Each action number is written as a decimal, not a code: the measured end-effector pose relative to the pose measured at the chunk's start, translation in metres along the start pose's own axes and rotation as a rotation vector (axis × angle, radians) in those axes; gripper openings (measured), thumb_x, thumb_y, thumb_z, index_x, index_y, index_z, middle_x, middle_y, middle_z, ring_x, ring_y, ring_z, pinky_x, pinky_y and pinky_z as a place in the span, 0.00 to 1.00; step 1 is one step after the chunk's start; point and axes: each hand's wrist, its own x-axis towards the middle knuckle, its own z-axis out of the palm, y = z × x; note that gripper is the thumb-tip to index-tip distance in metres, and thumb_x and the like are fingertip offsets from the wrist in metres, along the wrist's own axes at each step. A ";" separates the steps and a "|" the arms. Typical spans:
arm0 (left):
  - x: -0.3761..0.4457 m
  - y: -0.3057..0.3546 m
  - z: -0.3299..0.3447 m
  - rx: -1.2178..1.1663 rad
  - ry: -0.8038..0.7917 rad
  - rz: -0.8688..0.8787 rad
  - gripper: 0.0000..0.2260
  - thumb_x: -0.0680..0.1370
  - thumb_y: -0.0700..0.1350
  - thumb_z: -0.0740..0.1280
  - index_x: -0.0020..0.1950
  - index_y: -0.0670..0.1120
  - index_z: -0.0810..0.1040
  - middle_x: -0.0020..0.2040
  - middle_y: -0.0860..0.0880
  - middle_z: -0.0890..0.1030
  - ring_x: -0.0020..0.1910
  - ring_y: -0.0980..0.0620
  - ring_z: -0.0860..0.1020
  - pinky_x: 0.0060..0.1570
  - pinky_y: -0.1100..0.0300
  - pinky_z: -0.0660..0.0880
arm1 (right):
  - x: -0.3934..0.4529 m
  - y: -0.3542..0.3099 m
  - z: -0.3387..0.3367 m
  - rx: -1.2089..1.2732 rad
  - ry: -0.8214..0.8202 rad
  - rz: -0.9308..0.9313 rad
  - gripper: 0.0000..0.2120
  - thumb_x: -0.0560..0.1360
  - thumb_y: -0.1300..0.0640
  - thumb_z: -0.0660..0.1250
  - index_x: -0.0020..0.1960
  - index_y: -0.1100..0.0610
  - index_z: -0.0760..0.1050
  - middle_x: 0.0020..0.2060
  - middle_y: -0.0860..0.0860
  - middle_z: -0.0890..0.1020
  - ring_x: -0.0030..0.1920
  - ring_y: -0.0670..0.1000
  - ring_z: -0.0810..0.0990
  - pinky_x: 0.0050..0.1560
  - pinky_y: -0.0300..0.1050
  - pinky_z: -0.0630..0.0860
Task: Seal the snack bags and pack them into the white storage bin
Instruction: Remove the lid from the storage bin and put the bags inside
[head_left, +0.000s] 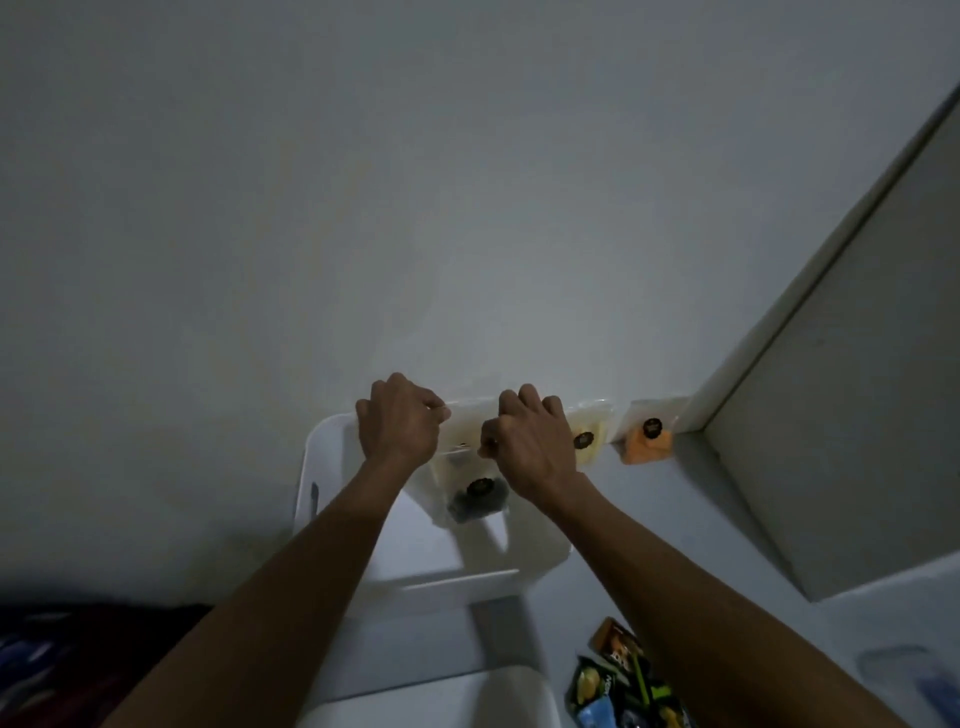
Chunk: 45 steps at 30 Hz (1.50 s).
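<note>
Clear snack bag (470, 467) pinched at top edge by left hand (400, 423) and right hand (530, 441), over white storage bin (332, 467).

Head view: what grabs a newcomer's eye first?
Two hands, left hand and right hand, pinch the top edge of a clear snack bag with dark contents over the white storage bin at centre. An orange-filled bag leans on the wall to the right; colourful snack packets lie bottom right.
</note>
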 end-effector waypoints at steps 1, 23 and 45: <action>0.001 -0.001 0.009 0.021 -0.012 0.007 0.06 0.76 0.50 0.71 0.49 0.51 0.86 0.52 0.47 0.79 0.52 0.46 0.75 0.52 0.52 0.67 | 0.003 0.002 0.010 -0.004 0.008 0.009 0.10 0.76 0.48 0.67 0.52 0.50 0.84 0.47 0.51 0.77 0.53 0.54 0.70 0.51 0.51 0.66; -0.004 -0.015 0.016 -0.242 0.000 -0.049 0.14 0.71 0.55 0.75 0.54 0.52 0.84 0.53 0.47 0.82 0.52 0.46 0.80 0.56 0.45 0.76 | 0.003 0.013 0.034 -0.061 0.054 0.185 0.11 0.73 0.48 0.70 0.51 0.53 0.82 0.47 0.51 0.81 0.51 0.55 0.73 0.48 0.51 0.67; -0.105 0.136 0.042 -0.222 -0.043 0.194 0.16 0.75 0.52 0.72 0.61 0.49 0.81 0.54 0.45 0.78 0.56 0.45 0.75 0.53 0.48 0.76 | -0.122 0.185 -0.072 0.145 0.077 0.602 0.15 0.74 0.48 0.71 0.59 0.51 0.81 0.56 0.53 0.80 0.60 0.57 0.75 0.55 0.52 0.73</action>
